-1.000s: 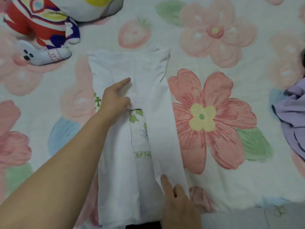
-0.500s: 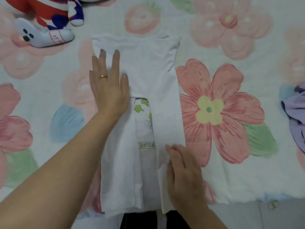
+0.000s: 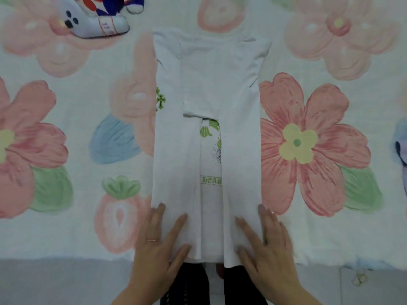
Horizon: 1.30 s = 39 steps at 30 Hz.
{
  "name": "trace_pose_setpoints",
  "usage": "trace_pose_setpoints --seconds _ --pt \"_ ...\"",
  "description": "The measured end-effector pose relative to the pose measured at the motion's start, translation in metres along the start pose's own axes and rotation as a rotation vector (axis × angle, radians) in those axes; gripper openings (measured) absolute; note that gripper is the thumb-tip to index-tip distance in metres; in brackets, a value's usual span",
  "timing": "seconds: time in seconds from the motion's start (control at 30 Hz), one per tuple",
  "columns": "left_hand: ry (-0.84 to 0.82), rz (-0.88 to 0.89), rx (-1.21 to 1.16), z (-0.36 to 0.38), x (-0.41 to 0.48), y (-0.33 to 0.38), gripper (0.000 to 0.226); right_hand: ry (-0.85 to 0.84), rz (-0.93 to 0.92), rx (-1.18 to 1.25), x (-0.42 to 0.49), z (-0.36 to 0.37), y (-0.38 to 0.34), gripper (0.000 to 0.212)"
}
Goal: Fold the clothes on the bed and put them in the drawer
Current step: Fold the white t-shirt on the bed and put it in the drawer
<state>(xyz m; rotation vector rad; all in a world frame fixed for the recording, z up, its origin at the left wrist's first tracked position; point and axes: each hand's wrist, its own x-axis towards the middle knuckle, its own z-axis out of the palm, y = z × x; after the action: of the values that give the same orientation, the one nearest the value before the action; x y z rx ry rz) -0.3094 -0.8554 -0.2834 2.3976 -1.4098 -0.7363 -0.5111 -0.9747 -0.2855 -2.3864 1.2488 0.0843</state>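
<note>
Fingers [image 3: 156, 219] spread flat on the hem, and my white shirt [image 3: 240, 150] is only halfway folded!
My left hand [image 3: 158, 247] and right hand [image 3: 268, 247] press its near corners on the bed [image 3: 330, 234]; both sides lie folded inward, a long strip, green print peeking through the gap. Crosswise folds and the drawer remain, I reckon; purple garment [image 3: 404, 164] waits.

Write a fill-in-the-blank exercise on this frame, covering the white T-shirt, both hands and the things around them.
1. The white cotton T-shirt with green print lies on a bedsheet printed with large pink ____.
2. The left hand and right hand lie flat at the shirt's ____ hem, nearest the person.
3. The white and red plush toy lies in the picture's top ____ corner.
4. A crumpled lilac garment peeks in at the ____ edge.
Missing words: flowers; bottom; left; right.
</note>
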Motion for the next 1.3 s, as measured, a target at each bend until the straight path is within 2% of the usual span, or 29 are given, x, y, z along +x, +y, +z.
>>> trace_pose_setpoints --seconds 0.07,0.1,0.13,0.17,0.2,0.3,0.33,0.4,0.5,0.57,0.63,0.7,0.77,0.8,0.87,0.9,0.97,1.0,1.13,1.2,1.3 --pt "0.214 -0.273 -0.212 -0.012 0.008 0.008 0.052 0.035 0.339 0.206 0.005 -0.012 -0.008 0.056" --pt "0.243 -0.402 -0.279 -0.016 0.012 0.009 0.058 -0.013 0.488 0.311 0.010 -0.020 -0.012 0.048" --pt "0.190 -0.480 -0.315 -0.020 0.015 0.010 0.068 -0.110 0.596 0.379 0.015 -0.027 -0.016 0.031" --pt "0.109 -0.506 -0.352 -0.024 0.016 0.011 0.076 -0.250 0.656 0.413 0.022 -0.034 -0.020 0.019" --pt "0.037 -0.509 -0.426 -0.027 0.017 0.009 0.079 -0.369 0.661 0.415 0.026 -0.040 -0.022 0.020" --pt "-0.079 -0.537 -0.729 -0.048 0.027 0.005 0.066 -0.496 0.659 0.627 0.042 -0.062 -0.026 0.011" --pt "-0.080 -0.534 -0.784 -0.058 0.034 0.008 0.053 -0.488 0.687 0.765 0.051 -0.073 -0.028 0.009" --pt "-0.002 -0.564 -0.838 -0.075 0.056 0.015 0.028 -0.356 0.786 1.077 0.071 -0.093 -0.031 0.020" --pt "0.144 -0.666 -1.144 -0.103 0.112 0.034 0.020 -0.187 0.930 1.468 0.123 -0.119 -0.038 0.027" --pt "0.139 -0.656 -1.324 -0.123 0.160 0.049 0.007 -0.106 0.940 1.663 0.172 -0.136 -0.044 0.023" --pt "0.203 -0.627 -1.383 -0.142 0.210 0.061 0.004 -0.012 0.898 1.778 0.221 -0.150 -0.051 0.020" --pt "0.277 -0.654 -1.494 -0.157 0.252 0.071 0.009 0.114 0.857 1.780 0.263 -0.156 -0.054 0.020" --pt "0.260 -0.660 -1.482 -0.159 0.281 0.074 0.015 0.220 0.873 1.695 0.293 -0.153 -0.052 0.014" --pt "0.249 -0.645 -1.373 -0.154 0.290 0.071 0.023 0.276 0.877 1.614 0.302 -0.150 -0.049 0.022" --pt "0.319 -0.565 -0.942 -0.137 0.292 0.058 0.046 0.329 0.877 1.324 0.307 -0.137 -0.038 0.047" --pt "0.377 -0.525 -0.722 -0.127 0.285 0.051 0.052 0.340 0.863 1.130 0.301 -0.127 -0.033 0.052" --pt "0.432 -0.471 -0.454 -0.101 0.264 0.041 0.058 0.295 0.815 0.871 0.281 -0.103 -0.023 0.053" --pt "0.416 -0.461 -0.398 -0.088 0.254 0.037 0.062 0.234 0.795 0.836 0.271 -0.091 -0.019 0.053" --pt "0.343 -0.463 -0.403 -0.058 0.234 0.029 0.069 0.020 0.748 0.928 0.255 -0.073 -0.015 0.039" --pt "0.345 -0.398 -0.452 -0.059 0.236 0.026 0.070 0.009 0.642 1.030 0.254 -0.074 -0.016 0.032" --pt "0.320 -0.296 -0.479 -0.063 0.235 0.025 0.073 0.043 0.493 0.932 0.246 -0.080 -0.016 0.042"
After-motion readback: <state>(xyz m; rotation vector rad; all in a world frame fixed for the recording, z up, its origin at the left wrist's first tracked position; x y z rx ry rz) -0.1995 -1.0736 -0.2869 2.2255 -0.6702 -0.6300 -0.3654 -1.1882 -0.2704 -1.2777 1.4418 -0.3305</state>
